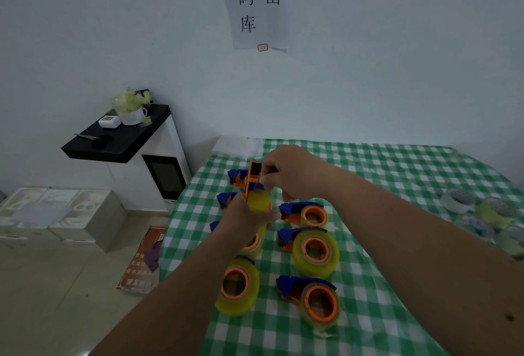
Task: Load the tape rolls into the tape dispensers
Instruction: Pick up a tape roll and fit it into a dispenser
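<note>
1. The dispenser, orange plastic, is held upright above the checked cloth, with a yellow translucent roll seated low in it.
2. The left hand grips roll and frame, likely to steady them.
3. The right hand has its fingers pinching near the tape end, probably threading it.
4. Loaded dispensers lie in rows below.

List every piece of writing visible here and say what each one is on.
"请 码 库" and "扫 出": two columns of black characters on the white paper sign taped to the wall; its top is cut off.
Small red-edged sticker at the sign's foot: nothing legible.
Red printed board on the floor: pale lines of characters, too blurred to read.
Small white box on the black shelf: marking too small.
</note>
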